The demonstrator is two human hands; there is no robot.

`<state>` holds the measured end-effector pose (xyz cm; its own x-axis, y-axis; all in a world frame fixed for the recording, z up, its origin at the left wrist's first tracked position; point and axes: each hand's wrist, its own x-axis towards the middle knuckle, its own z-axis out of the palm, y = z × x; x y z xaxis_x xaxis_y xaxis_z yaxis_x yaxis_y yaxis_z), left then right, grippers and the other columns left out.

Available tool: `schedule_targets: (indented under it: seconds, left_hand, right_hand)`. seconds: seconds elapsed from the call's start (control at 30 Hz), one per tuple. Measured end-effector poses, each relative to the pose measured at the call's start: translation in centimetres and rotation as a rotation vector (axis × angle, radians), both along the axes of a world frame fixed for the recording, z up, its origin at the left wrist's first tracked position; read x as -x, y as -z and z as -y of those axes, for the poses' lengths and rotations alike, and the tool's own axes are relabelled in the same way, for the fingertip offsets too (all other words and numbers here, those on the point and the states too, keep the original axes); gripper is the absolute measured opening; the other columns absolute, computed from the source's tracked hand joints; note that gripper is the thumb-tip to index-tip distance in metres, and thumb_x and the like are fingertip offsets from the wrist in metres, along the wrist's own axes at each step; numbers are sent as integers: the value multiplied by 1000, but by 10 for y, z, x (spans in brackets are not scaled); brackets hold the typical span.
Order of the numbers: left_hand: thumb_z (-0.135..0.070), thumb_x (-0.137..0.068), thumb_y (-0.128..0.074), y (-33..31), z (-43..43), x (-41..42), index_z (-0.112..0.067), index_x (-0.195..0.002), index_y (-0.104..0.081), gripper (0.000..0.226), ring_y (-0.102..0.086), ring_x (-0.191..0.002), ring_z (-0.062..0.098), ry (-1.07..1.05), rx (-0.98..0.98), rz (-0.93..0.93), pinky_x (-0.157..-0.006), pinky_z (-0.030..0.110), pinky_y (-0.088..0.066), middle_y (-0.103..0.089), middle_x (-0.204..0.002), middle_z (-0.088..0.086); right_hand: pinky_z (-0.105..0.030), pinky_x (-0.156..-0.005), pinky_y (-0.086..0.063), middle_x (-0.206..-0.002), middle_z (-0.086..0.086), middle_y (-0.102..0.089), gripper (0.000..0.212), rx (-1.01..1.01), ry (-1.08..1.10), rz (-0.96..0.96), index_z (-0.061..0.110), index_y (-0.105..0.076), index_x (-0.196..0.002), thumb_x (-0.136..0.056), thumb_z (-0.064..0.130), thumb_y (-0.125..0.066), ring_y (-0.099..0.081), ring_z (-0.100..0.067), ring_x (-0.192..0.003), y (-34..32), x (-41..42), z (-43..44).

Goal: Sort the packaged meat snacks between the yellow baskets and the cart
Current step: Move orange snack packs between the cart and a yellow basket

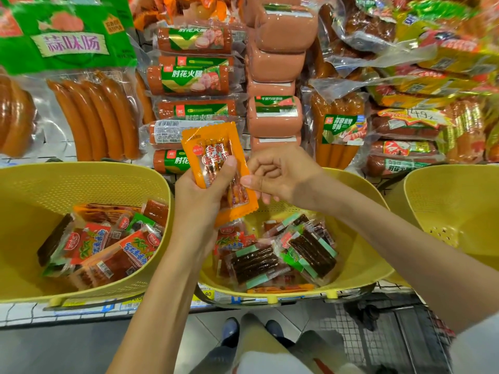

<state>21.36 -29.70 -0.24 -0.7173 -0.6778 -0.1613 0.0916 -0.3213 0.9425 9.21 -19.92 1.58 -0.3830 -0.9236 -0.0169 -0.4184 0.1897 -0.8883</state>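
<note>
right sleeve (476, 344): white, short | forearms (162, 279): bare | shoes (230, 332): dark blue, rounded toes | trousers (216, 356): dark

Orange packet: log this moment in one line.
left hand grips orange packet | right hand pinches its edge | above middle basket

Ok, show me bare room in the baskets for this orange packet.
Barest: right basket, visible floor clear. Then left basket, bare along its left wall, packets heaped right. Crowded: middle basket under the orange packet, bare only by its right wall.
</note>
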Motion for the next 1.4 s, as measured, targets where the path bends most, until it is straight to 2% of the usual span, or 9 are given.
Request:
schedule_targets:
  seconds: [0.33, 0.5, 0.63, 0.8, 0.93, 1.13, 1.23, 1.3, 1.4]
  left_hand:
    - [-21, -89, -62, -6, -11, 2, -8, -104, -69, 20, -70, -93, 29, -101, 45, -4, -77, 46, -58, -73, -99, 14]
    - [-20, -89, -63, -9, -17, 2, -18, -91, -71, 9, -73, -82, 24, -99, 59, -22, -66, 38, -60, -76, -85, 6]
    - [-19, -92, -60, -9, -11, -6, -10, -100, -68, 15, -73, -79, 25, -107, 28, -53, -59, 35, -59, -75, -86, 9]
    - [-22, -92, -59, -5, 6, -28, -15, -97, -70, 14, -73, -79, 29, -179, -21, -57, -59, 33, -57, -74, -90, 14]
    - [-24, -88, -61, -2, 15, -42, -17, -96, -70, 14, -73, -78, 28, -212, -76, -72, -58, 32, -57, -75, -88, 12]
    - [-23, -89, -59, -2, 25, -52, -11, -108, -65, 23, -73, -79, 26, -227, -101, -102, -58, 30, -57, -75, -89, 10]
    - [-25, -87, -60, -4, 26, -53, -17, -102, -69, 19, -73, -80, 27, -208, -91, -119, -60, 31, -57, -75, -90, 10]
    - [-25, -88, -60, -4, 27, -52, -19, -98, -70, 16, -73, -80, 27, -206, -83, -126, -60, 31, -57, -75, -91, 11]
    - [-24, -89, -59, -5, 27, -51, -20, -97, -70, 15, -73, -80, 26, -189, -70, -121, -60, 30, -57, -75, -91, 11]
  right_hand:
    - [-22, -49, -48, -62, -8, -61, 15, 91, 138, 18, 4, -61, -80, -84, 17, -69, -58, -14, -50, 2, -4, -13]
    - [-15, -47, -47, -65, -1, -63, 14, 112, 165, 105, -4, -60, -84, -84, 8, -67, -59, -1, -54, 5, -11, -33]
    - [-37, -61, -55, -73, -16, -65, 10, 32, 122, 113, 1, -63, -89, -83, 6, -69, -61, -22, -60, 13, -10, -34]
    - [-32, -77, -56, -91, 7, -62, 24, -374, -211, -243, 17, -61, -109, -86, 19, -67, -62, -11, -83, 42, -6, -24]
    - [-40, -94, -45, -125, -3, -53, 51, -638, -596, -720, 16, -48, -131, -85, 32, -66, -48, -22, -115, 77, -17, -16]
    - [-40, -93, -46, -134, -16, -48, 45, -502, -726, -1264, 1, -41, -134, -90, 3, -49, -51, -29, -117, 114, -41, -27]
    - [-43, -89, -50, -126, -19, -52, 44, -585, -712, -1003, -2, -39, -134, -92, 10, -48, -55, -31, -111, 113, -34, -20]
    - [-34, -67, -56, -97, -11, -64, 31, -605, -546, -637, 1, -51, -120, -95, 20, -46, -66, -23, -82, 99, -20, -12]
    - [-29, -51, -42, -65, -2, -55, 17, -568, -280, -357, 3, -57, -94, -97, 16, -46, -54, -20, -58, 86, 4, -10]
